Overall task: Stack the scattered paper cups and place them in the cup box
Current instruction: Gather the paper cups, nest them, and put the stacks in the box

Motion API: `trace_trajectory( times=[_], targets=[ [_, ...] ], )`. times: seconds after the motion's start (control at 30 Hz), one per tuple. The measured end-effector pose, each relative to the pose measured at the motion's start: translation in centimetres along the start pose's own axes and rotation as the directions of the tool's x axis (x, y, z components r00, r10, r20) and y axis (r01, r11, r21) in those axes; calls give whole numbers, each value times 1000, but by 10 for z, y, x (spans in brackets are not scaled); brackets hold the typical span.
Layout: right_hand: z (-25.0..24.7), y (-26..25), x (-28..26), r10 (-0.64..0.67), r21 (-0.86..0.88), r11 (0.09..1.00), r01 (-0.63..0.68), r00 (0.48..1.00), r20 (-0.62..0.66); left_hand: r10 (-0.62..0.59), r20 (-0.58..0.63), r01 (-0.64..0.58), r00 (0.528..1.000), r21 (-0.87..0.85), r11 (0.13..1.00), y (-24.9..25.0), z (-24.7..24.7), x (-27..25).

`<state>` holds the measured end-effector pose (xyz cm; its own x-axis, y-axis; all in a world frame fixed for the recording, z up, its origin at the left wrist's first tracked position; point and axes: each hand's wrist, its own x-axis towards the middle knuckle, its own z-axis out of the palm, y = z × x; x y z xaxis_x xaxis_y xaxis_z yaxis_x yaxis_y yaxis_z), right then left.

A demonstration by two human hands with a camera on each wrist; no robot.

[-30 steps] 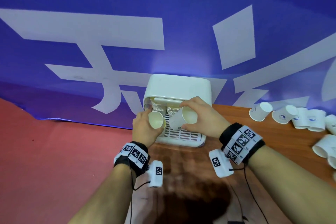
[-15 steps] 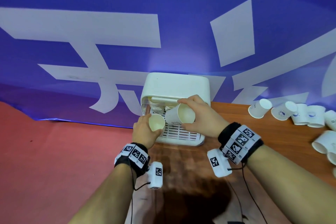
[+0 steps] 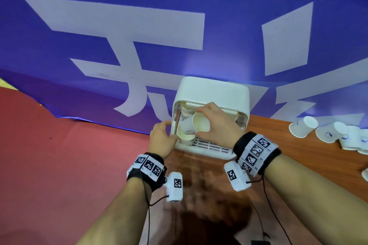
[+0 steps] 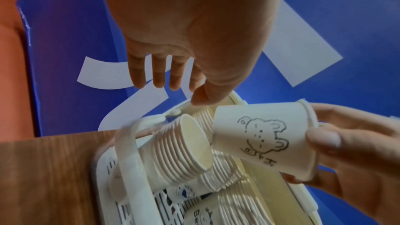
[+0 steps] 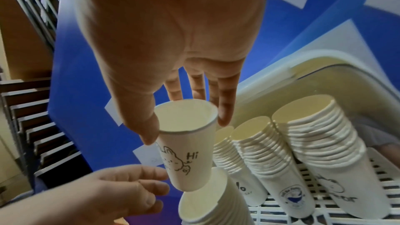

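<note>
Right hand pinches a single paper cup at its rim, thumb on one side and fingers on the other, clear in the right wrist view. Cup is tilted, mouth toward the camera in the head view, base angled down toward the stack of cups just below the grip. Bear doodle and "Hi" print on the cup wall. Cup base sits right at the open mouth of the stack, touching or nearly so; cannot tell which.

Left hand is at the left edge of the cup box, just left of the right-hand grip. From the left wrist view its fingers hang fairly straight and spread, thumb tip at the box frame; no cup in that grip. In the right wrist view the same hand's fingers look loosely curled beside the held cup's base, so the grip is relaxed, not pinching.

Cup box is white, on the tabletop against a blue banner, lid open. More cup stacks lie slanted inside on the slotted tray, right of the grip.

Loose cups lie scattered on the tabletop well apart, far right of the grip.
</note>
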<state>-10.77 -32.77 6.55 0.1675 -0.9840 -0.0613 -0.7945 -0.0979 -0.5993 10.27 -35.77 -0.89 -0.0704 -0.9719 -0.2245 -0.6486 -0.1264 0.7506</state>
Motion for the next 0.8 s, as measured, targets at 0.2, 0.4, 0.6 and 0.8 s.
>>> trace_trajectory(
  times=[0.2,0.4,0.6,0.8],
  targets=[
    [22,-5,14,-10,-169,985,21,998,65,-11,-62,11,998,-5,1000,-13,-23,-5],
    [42,-6,25,-16,-253,966,44,993,114,0,-100,0,995,-9,1000,-20,-28,-5],
    [58,-4,35,17,-292,956,28,989,149,-14,-110,9,994,-42,999,-24,-28,-3],
    [69,2,37,54,-281,960,-1,982,180,-33,-100,26,994,-64,998,-30,-31,-2]
  ],
)
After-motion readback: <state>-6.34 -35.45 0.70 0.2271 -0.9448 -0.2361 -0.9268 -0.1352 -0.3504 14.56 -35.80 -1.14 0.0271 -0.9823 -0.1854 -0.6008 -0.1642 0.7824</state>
